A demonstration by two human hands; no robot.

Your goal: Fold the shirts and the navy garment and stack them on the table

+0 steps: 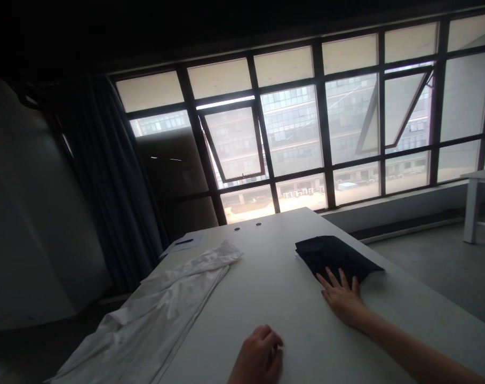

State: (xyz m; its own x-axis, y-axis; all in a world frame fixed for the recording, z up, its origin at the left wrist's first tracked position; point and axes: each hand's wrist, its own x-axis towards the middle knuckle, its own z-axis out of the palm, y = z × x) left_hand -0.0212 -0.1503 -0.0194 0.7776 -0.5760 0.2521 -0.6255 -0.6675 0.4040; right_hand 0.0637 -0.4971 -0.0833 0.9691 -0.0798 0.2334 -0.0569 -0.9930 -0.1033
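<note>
Right hand (342, 298): flat on the white table (274, 288), palm down, fingers spread wide, holding nothing. Fingertips rest on the near edge of a folded dark cloth (334, 253). My forearm runs in from the lower right corner.

The dark cloth lies on the right half of the tabletop, towards the far side, folded into a flat, roughly rectangular pad. Its near right corner comes to a point just past my fingers. It is navy or black; the light is too dim to tell which.

Left hand (258, 357): at the bottom edge of the view, back upward, fingers bent in against the tabletop. The palm is hidden, so I cannot tell how tightly it is closed or whether anything is under it. It is well apart from the dark cloth and from my right hand.

A white garment (162, 314) lies stretched out and rumpled along the left side of the table, its near end hanging over the edge.

At the far left corner there is a sheet of paper (194, 246) with a blue pen (184, 242) on it. Two small round holes (237, 229) are in the tabletop near the far edge.

Beyond the table are a large grid window (306, 122) and a dark curtain (114, 186) on the left. Part of a second white table (476, 197) shows at the right.
</note>
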